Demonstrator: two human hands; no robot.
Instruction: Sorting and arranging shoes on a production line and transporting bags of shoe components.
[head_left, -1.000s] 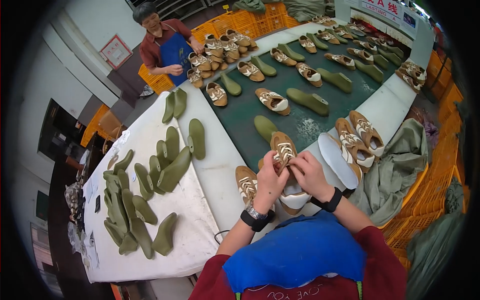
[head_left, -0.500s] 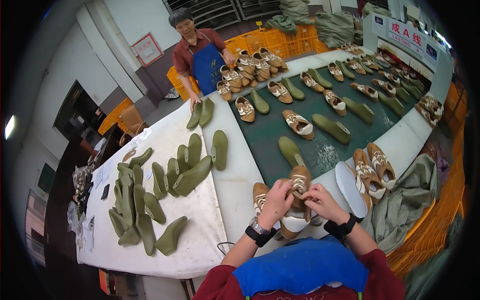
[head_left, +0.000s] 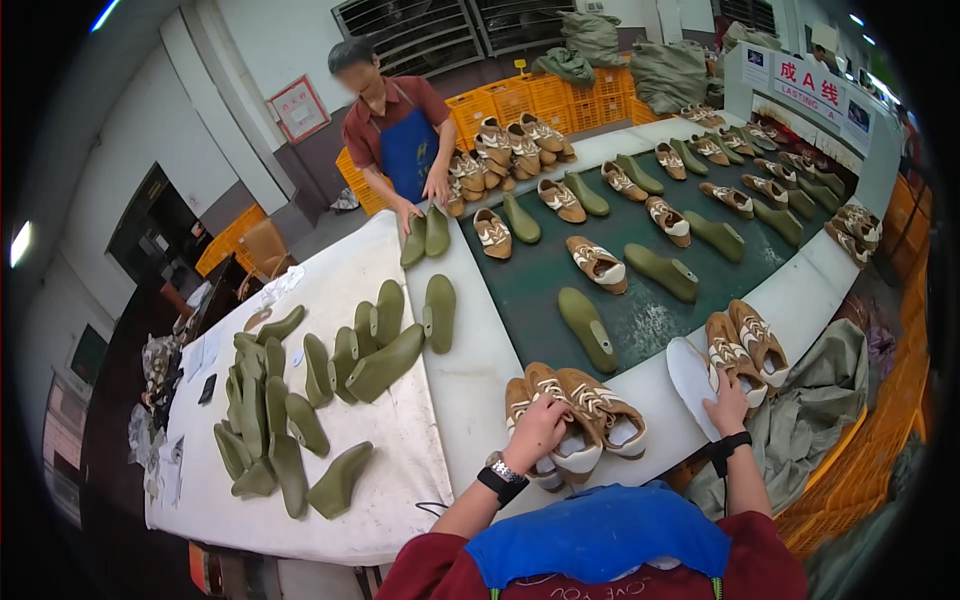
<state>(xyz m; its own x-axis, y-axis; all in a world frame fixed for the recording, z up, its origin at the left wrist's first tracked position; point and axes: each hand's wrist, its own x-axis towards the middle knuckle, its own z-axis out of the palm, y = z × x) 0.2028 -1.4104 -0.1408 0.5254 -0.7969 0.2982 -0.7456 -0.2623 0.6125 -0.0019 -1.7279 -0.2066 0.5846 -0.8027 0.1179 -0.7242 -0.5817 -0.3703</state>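
My left hand (head_left: 540, 432) curls its fingers over the collar of a brown shoe (head_left: 577, 455) with white stripes. That shoe stands in a tight row with another brown shoe (head_left: 607, 408) on its right and more on its left, at the near edge of the table. My right hand (head_left: 728, 408) grips a shoe lying on its side, its pale flat bottom (head_left: 688, 380) turned toward me. Two laced brown shoes (head_left: 762, 345) stand just beyond that hand. A green shoe last (head_left: 588, 328) lies alone on the green belt ahead of my left hand.
Brown shoes and green lasts alternate along the green belt (head_left: 540, 300). Many loose lasts (head_left: 262, 400) cover the white cloth at left. Across the table a co-worker (head_left: 400, 140) handles two lasts beside a shoe pile (head_left: 510, 150). A grey-green sack (head_left: 830, 400) hangs over orange crates at right.
Both hands were together on one shoe; that shoe now stands in the near row. My right hand has moved right to the side-lying shoe. The co-worker has brought both hands to the lasts.
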